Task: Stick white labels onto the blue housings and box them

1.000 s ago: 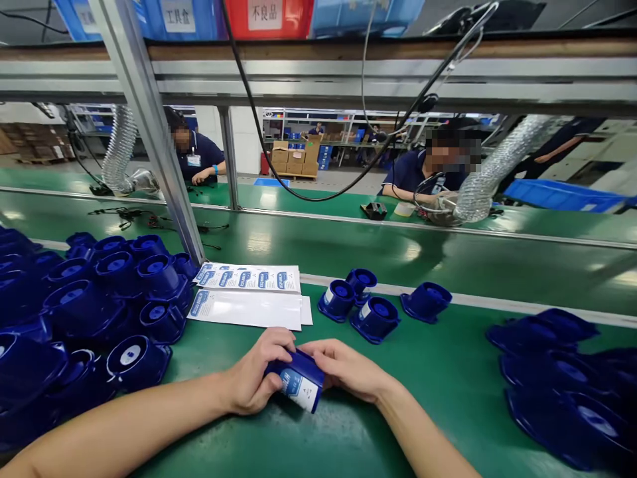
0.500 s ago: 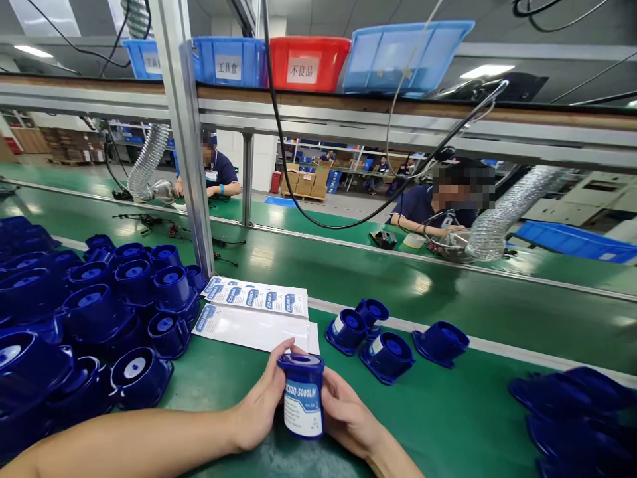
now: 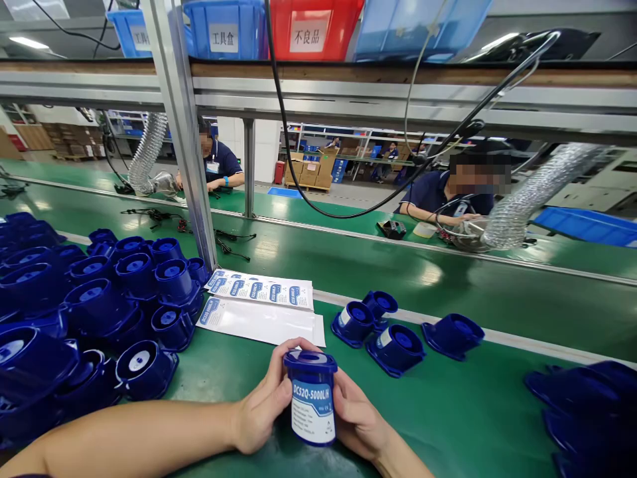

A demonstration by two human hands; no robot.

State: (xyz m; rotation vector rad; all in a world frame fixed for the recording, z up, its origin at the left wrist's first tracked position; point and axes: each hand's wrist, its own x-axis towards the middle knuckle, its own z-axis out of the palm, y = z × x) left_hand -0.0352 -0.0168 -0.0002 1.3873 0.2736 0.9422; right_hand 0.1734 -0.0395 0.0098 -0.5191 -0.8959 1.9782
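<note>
Between my two hands, a dark blue plastic pump housing [image 3: 311, 398] stands upright, its blue and white label reading "DC52Q-5000L/H" turned toward me. My left hand [image 3: 271, 398] wraps its left side, with the thumb near the label's edge and fingers behind. On the right side, my right hand [image 3: 355, 415] grips it, the fingers partly hidden behind. Just beyond lie label sheets [image 3: 259, 322], the front one largely bare with one label at its left end. Several similar blue housings [image 3: 398, 348] sit past my right hand, some of them labelled.
Many blue housings [image 3: 134, 272] crowd the left of the green table [image 3: 298, 249]; more lie at the right edge [image 3: 587, 405]. A metal post [image 3: 182, 133] rises behind the sheets. A black cable [image 3: 293, 179] hangs ahead. Two co-workers sit across, near silver ducts [image 3: 537, 196].
The label on the housing now faces me more squarely, and my left thumb has come round to its front edge. The view has shifted slightly; both hands keep their hold.
</note>
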